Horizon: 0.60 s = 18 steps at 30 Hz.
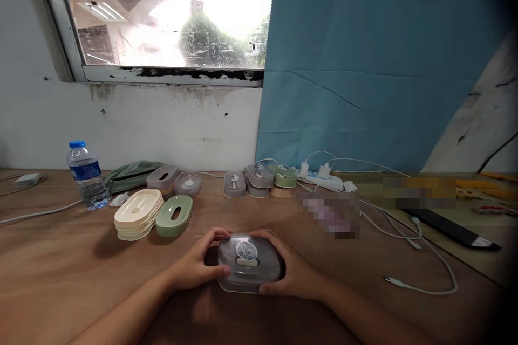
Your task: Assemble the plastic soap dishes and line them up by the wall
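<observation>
Both of my hands grip a grey plastic box (pixel 259 267) with rounded corners, near the front middle of the table. A clear cover lies over its top, with a round patterned sticker (pixel 246 250) above an oval slot. My left hand (pixel 206 264) is closed on the box's left side, thumb at the front and fingers behind. From the right, my right hand (pixel 289 269) clasps it the same way. Farther left stand a stack of cream lids (pixel 137 213) and a green box (pixel 174 218) with an oval slot in its top.
Behind are grey boxes (pixel 162 178), a clear-lidded container (pixel 188 183) and stacked grey and green boxes (pixel 259 178). A water bottle (pixel 86 175) and a green pouch (pixel 131 175) stand left. At right lie a power strip (pixel 319 179), white cables (pixel 424 291) and a black flat object (pixel 449 226).
</observation>
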Motion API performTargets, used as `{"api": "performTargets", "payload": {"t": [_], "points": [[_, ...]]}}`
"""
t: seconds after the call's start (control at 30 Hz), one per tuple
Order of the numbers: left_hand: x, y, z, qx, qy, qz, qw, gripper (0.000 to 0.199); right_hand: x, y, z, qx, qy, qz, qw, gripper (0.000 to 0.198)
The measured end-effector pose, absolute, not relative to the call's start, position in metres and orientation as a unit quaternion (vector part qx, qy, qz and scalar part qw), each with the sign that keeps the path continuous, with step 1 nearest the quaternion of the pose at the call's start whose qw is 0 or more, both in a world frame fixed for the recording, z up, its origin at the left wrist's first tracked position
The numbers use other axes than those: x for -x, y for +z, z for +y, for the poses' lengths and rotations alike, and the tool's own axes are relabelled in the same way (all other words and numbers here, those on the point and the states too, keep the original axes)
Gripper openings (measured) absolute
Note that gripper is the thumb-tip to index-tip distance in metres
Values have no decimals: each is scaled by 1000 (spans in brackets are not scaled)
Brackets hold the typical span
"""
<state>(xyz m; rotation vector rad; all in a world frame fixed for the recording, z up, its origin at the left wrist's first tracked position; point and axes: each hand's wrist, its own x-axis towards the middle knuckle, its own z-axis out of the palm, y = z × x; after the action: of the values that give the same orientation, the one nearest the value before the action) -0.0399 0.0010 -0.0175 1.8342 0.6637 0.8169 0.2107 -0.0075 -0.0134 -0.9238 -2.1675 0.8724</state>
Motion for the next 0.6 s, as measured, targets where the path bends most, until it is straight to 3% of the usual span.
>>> {"api": "performTargets", "payload": {"t": [0.3, 0.6], "points": [[42, -18, 3, -773, 308, 284, 476, 50, -214, -5, -10, 383, 363, -813, 246, 87], [42, -16, 3, -775, 305, 286, 474, 51, -215, -3, -10, 373, 363, -821, 235, 87]]}}
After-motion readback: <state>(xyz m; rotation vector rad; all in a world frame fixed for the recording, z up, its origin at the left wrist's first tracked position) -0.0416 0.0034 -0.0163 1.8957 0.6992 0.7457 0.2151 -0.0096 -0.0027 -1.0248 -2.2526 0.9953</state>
